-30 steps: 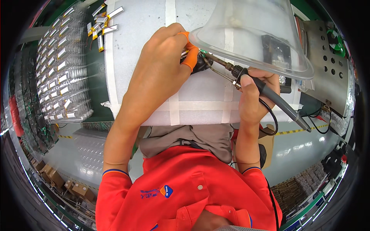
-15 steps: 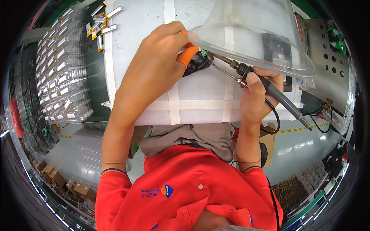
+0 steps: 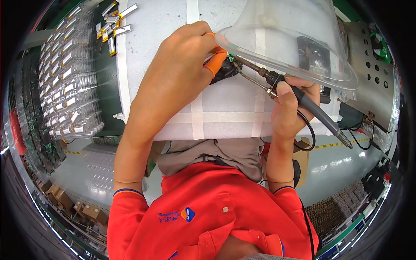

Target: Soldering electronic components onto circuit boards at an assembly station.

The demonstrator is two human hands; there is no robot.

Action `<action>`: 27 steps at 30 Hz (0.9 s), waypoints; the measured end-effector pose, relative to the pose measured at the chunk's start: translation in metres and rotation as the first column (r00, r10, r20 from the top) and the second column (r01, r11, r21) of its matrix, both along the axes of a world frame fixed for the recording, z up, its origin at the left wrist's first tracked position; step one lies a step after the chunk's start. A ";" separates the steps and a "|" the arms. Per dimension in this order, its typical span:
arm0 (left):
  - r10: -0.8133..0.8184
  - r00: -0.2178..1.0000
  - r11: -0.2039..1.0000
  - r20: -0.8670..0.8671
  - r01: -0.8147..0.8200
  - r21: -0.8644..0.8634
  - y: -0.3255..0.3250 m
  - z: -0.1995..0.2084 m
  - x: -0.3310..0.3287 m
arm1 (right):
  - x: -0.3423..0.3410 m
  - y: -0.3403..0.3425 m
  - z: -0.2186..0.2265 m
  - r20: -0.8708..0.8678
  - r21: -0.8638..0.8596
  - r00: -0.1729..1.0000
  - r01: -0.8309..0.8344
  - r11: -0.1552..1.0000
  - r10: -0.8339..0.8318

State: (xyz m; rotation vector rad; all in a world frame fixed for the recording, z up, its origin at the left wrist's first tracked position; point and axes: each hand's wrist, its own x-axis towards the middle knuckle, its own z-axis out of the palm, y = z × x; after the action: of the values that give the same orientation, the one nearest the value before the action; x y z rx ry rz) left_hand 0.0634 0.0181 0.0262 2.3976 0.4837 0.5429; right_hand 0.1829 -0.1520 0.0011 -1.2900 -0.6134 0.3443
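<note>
My right hand [image 3: 289, 102] is closed round the grey handle of a soldering iron [image 3: 308, 104] with a thin metal feed tube [image 3: 251, 81] along its front. The iron's tip points left and meets a small green circuit board [image 3: 230, 56], partly hidden by my fingertips. My left hand [image 3: 184, 65] wears orange finger cots [image 3: 215, 63] and pinches beside the board. A whitish edge shows between those fingers, but what they hold is mostly hidden. Under the board sits a lumpy black support [image 3: 226, 72] on the white foam-topped work surface [image 3: 225, 106].
A clear plastic hood [image 3: 286, 32] hangs close over the iron, with a dark box [image 3: 313, 56] seen through it. Several pouch batteries [image 3: 112, 45] lie at far left, beside clear trays [image 3: 71, 82] of batteries. A perforated metal case [image 3: 368, 82] stands right; black cable [image 3: 310, 130] loops below my right hand.
My left fingers have shifted slightly right, and the whitish edge between them now shows more. The soldering iron stays nearly in place with its tip at the board.
</note>
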 end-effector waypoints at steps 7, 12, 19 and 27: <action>0.009 1.000 1.000 -0.005 -0.009 -0.015 0.000 0.002 0.001 | -0.001 -0.004 0.002 0.045 -0.003 0.999 0.003 1.000 -0.002; 0.008 1.000 0.999 -0.020 -0.009 -0.032 0.001 0.002 0.001 | 0.001 -0.002 0.000 0.066 0.031 0.996 0.065 0.997 -0.067; 0.051 0.998 0.983 0.031 -0.044 -0.180 0.002 -0.001 -0.006 | 0.004 -0.014 -0.011 0.151 -0.069 0.971 0.198 0.978 -0.186; 0.414 0.883 0.851 -0.221 -0.462 -0.251 0.096 0.047 -0.020 | 0.002 -0.011 -0.010 0.062 0.041 0.972 0.226 0.973 -0.229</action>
State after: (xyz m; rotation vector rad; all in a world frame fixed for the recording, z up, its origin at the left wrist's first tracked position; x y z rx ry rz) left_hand 0.0432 0.1141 0.0729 2.0459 1.1242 0.4328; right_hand 0.1853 -0.1626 -0.0086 -1.3280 -0.5182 0.1019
